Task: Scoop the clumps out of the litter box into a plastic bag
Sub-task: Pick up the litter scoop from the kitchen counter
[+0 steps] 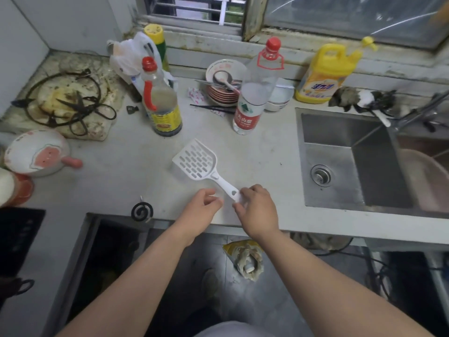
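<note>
Scoop: the white slotted litter scoop (194, 159) lies flat on the grey counter (121, 166), with its pan pointing away from the person and to the left, and its handle running toward the near edge.
Right hand: the right hand (257, 210) is at the end of the handle; thumb and fingers curl around the handle tip and pinch it. The scoop rests on the counter, not lifted.
Left hand: the left hand (202, 210) is just beside the handle, on its left side, with fingers loosely bent and holding nothing. I cannot tell if a fingertip touches the handle.
Both hands: they are close together, with the handle end between them.
Behind the scoop: 2 bottles, a dark sauce bottle (161, 100) and a clear water bottle (255, 93), stand well apart from it.
Right of the scoop: the steel sink (340, 154).
Near edge, left: a black mosquito coil (141, 211).
</note>
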Demonstrator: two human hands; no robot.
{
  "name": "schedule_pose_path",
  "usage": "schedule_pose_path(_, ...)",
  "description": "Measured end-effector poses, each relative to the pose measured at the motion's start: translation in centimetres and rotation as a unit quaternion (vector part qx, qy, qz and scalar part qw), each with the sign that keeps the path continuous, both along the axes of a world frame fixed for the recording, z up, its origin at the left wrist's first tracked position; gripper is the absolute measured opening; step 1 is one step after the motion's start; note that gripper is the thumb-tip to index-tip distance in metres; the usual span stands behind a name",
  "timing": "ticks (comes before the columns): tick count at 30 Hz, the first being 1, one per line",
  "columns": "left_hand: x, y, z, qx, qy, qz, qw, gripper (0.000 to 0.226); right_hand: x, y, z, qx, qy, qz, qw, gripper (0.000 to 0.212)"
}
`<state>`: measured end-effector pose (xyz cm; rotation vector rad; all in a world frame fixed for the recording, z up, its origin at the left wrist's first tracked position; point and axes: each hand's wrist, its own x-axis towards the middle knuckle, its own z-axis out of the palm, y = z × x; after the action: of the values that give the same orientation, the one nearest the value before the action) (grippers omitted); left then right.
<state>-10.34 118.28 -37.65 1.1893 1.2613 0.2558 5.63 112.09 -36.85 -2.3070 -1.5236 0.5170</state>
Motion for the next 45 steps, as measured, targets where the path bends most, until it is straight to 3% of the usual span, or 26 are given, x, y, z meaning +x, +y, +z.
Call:
schedule_pose_path(4, 3.2, -2.2, 2.2, -0.052, -0.091, 0.064, 0.992, 0.031, 0.8, -4.1, 1.7, 0.030, 0.009, -0.030, 0.999, 0.017)
schedule_pose_path(9, 8.0, -6.6, 5.3, -0.091, -0.199, 0.059, 0.974, 0.019, 2.8, -10.4, 3.9, 0.077, -0.009, -0.077, 0.994, 0.020)
schedule_pose_path(16, 14.9, -16.5, 7.5, -0.129, -0.250, 0.044, 0.959, 0.017, 6.7, -22.6, 6.7, 0.089, -0.027, -0.138, 0.986, 0.026)
schedule_pose_path(22, 20.5, -28.6, 10.1, -0.078, -0.204, -0.064, 0.974, 0.019, 9.9, -35.6, 8.9, 0.087, -0.048, -0.180, 0.979, 0.037)
schedule_pose_path(27, 25.2, -38.6, 12.1, -0.056, -0.197, -0.182, 0.962, 0.019, 12.8, -46.8, 11.1, 0.114, -0.070, -0.279, 0.951, 0.044)
schedule_pose_path(36, 32.2, -51.8, 15.3, -0.072, -0.207, -0.343, 0.914, 0.028, 16.3, -61.6, 15.0, 0.132, -0.085, -0.417, 0.895, 0.034)
schedule_pose_path(45, 40.7, -60.6, 19.3, -0.028, -0.261, -0.473, 0.841, 0.033, 22.1, -71.4, 20.2, 0.136, -0.170, -0.511, 0.831, 0.030)
